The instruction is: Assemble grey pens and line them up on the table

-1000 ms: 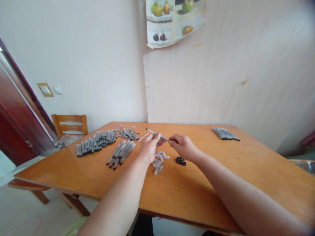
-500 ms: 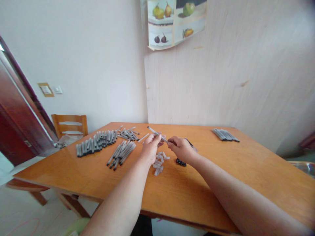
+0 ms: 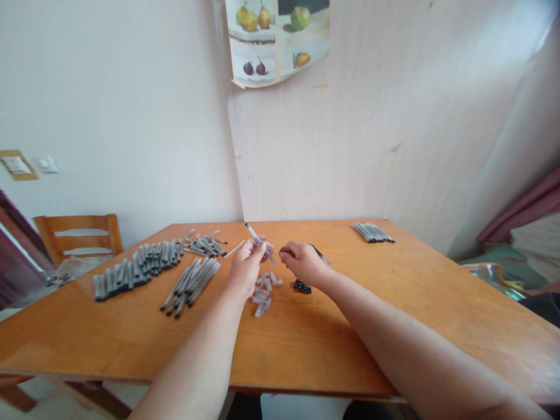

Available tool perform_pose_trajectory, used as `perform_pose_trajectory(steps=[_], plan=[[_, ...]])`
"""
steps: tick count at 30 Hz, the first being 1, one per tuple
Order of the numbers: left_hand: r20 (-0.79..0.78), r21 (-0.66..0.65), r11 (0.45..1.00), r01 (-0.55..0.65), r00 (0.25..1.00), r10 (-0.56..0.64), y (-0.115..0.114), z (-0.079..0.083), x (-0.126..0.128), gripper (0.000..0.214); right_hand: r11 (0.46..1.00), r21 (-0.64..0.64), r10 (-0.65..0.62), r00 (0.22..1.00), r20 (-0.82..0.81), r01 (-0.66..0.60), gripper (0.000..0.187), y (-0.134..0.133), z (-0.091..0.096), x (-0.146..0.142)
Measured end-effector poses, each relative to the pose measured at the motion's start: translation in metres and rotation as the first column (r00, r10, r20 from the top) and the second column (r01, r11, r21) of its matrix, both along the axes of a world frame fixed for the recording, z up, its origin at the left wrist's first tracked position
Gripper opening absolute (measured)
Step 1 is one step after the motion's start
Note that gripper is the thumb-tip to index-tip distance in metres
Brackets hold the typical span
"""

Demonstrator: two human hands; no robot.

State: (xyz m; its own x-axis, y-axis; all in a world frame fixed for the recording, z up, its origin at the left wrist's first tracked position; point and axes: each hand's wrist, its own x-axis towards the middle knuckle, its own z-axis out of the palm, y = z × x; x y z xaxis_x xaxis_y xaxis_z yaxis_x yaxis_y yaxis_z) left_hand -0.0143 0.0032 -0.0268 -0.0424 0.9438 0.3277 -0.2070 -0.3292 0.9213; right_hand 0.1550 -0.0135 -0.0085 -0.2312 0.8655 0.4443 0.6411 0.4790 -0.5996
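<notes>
My left hand is closed around a slim pen with a clear barrel and a dark upper end, held at a slant over the table. Just right of its lower end, my right hand has its fingers pinched together, apart from the pen. Whatever they hold, if anything, is too small to make out. Below the hands lie several short translucent plastic pieces, with a cluster of small black pieces to their right. Partly hidden behind my right hand is a dark, thin item.
On the wooden table, a long row of pens, a loose pile and a nearer bundle lie left. Another group of pens rests far right. A wooden chair stands beyond the left edge; a wall closes the back.
My right hand has drawn back from the pen's lower end, leaving a gap. The pen stays in my left hand and is tilted more steeply. The whole view has swung right.
</notes>
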Motion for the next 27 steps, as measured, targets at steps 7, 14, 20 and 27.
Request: perform_pose_trajectory(steps=[7,14,20,27], plan=[[-0.141,0.028,1.000,-0.013,0.990,0.017,-0.004,0.000,0.003,0.040,0.998,0.002,-0.066,0.992,-0.110,0.067,0.017,0.010,-0.004,0.006],[-0.217,0.066,0.998,0.005,0.976,0.010,-0.002,-0.004,0.004,0.032,0.993,0.032,-0.107,0.980,-0.170,0.114,0.019,0.013,-0.004,0.009],[-0.294,0.102,0.995,0.007,0.956,0.023,-0.004,-0.004,0.004,0.032,0.995,0.043,-0.080,0.965,-0.249,0.094,0.020,0.012,-0.002,0.008],[-0.372,0.144,0.990,0.003,0.927,0.052,0.001,-0.007,0.004,0.031,0.997,0.056,-0.037,0.939,-0.342,0.060,0.021,0.010,0.001,0.007]])
